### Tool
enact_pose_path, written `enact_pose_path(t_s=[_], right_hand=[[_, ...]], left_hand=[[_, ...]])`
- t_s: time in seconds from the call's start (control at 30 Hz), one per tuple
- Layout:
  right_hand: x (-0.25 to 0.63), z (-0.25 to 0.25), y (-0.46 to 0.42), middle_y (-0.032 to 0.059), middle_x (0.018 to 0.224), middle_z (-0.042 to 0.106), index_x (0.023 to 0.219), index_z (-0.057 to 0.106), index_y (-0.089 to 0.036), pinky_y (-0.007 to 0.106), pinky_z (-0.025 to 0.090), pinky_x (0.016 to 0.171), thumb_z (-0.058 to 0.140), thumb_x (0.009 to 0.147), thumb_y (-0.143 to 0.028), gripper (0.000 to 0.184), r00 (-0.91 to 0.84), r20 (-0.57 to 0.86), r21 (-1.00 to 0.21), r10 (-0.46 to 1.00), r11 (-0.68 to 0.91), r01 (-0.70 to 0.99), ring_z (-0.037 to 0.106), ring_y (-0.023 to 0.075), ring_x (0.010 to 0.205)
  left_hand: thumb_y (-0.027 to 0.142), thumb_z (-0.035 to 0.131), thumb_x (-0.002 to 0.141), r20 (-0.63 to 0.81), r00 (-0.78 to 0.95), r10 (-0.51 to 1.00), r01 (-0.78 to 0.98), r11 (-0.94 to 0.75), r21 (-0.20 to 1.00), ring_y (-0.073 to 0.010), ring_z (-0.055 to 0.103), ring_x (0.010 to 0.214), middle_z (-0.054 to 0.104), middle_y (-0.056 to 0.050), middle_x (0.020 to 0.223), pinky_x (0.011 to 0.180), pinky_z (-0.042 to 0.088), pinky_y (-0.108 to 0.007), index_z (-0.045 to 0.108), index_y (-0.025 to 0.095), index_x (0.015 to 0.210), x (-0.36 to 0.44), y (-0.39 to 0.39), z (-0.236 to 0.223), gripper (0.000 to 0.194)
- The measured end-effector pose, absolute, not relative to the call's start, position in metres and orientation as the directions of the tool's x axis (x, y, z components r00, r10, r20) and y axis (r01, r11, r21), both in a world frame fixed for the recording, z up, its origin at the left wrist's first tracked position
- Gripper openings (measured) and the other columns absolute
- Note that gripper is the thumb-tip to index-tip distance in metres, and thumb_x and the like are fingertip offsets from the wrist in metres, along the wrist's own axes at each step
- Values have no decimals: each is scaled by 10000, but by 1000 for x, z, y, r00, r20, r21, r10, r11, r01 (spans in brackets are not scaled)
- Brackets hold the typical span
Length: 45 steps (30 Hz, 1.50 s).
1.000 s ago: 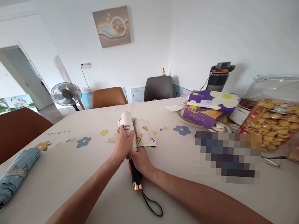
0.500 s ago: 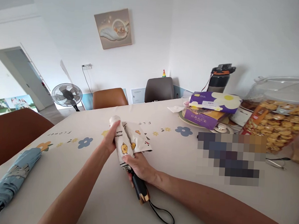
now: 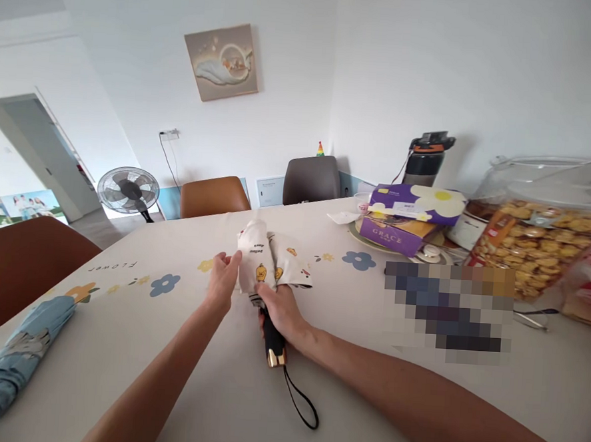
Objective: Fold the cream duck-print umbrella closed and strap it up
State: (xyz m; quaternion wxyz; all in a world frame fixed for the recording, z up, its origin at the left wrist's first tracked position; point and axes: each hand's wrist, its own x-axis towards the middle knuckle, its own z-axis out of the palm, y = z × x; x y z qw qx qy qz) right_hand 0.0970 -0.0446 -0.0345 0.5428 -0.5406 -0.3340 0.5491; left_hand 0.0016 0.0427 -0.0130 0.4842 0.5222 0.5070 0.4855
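Observation:
A folded umbrella [image 3: 259, 252] with a cream canopy printed with yellow ducks lies tilted over the table, its canopy loose and its black handle [image 3: 274, 343] pointing toward me. My right hand [image 3: 287, 314] is closed around it where canopy meets handle, thumb on the cloth. Just left of the canopy is my left hand [image 3: 223, 280], thumb and fingers apart, the thumb at the cloth's edge; whether it touches is hard to tell. From the gold-tipped handle end hangs a black wrist strap [image 3: 304, 405].
A blue folded umbrella [image 3: 21, 357] lies at the left table edge. On the right are a blurred-out dark object [image 3: 443, 310], purple boxes [image 3: 399, 234], a black bottle [image 3: 424, 159] and a large clear snack jar [image 3: 534, 242]. Chairs [image 3: 214, 197] stand around the white table [image 3: 345, 397].
My left hand has let go of the canopy and shifted to its left side. The canopy has spread wider, and the umbrella has turned more upright in view. My right hand keeps its grip.

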Motion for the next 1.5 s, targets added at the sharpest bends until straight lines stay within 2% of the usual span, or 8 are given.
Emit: enact_pose_path(t_s=[0.07,0.2,0.47,0.67,0.83,0.97,1.23,1.5], right_hand=[[101,-34,-40,-57,378,410,744,469,-182,252,390,282,508,750,-339,161,234,-210,-959,949,-154,-236,417,127,287],[101,-34,-41,-52,395,425,776,490,-173,247,381,281,511,757,-396,225,200,-141,-976,970,-102,-192,436,131,298],[95,-40,-43,-48,551,487,906,458,-155,224,421,363,516,682,-212,238,190,3,-994,982,23,-106,494,111,395],[103,-43,-41,4,664,564,936,493,-151,213,453,437,536,724,-241,234,144,40,-995,989,27,92,576,133,536],[127,-14,-40,104,883,643,1012,493,-148,255,426,304,483,811,-433,348,20,-144,-945,989,-143,294,609,169,439],[168,15,-37,132,806,662,881,517,-119,247,423,316,502,818,-457,344,92,-255,-857,962,-269,439,605,167,426],[213,24,-23,168,895,659,899,518,-105,258,446,402,511,821,-499,402,219,-334,-890,917,-383,245,588,142,507],[196,12,11,32,595,573,749,531,-135,217,357,365,622,762,-451,329,208,-435,-873,876,-467,139,460,86,407]], left_hand=[[452,622,707,71,34,997,122,-75,990,-201,589,860,618,-83,925,700,465,-301,563,165,925,10,31,-10,365],[415,623,708,-12,329,944,143,-37,989,-143,537,604,568,-14,623,538,415,-247,558,158,672,20,10,-4,267],[488,687,654,-282,590,757,85,289,953,-153,486,403,506,-12,505,347,354,-275,580,133,678,12,18,-20,372],[285,718,613,-309,441,843,-161,413,896,-129,580,550,609,-28,621,508,470,-230,623,117,757,18,26,-36,241],[189,651,630,-251,408,878,-267,378,887,-129,585,522,621,-38,622,498,491,-233,610,89,772,10,41,-39,179],[137,629,648,-245,351,904,-360,372,855,-124,609,547,661,-55,733,502,518,-230,610,87,870,4,51,-40,228],[129,636,670,-274,391,879,-362,420,832,-117,603,529,660,-53,713,473,524,-222,614,78,874,2,48,-39,212],[130,647,660,-259,430,865,-370,431,823,-115,598,501,661,-50,701,453,509,-211,621,83,851,0,49,-40,198]])
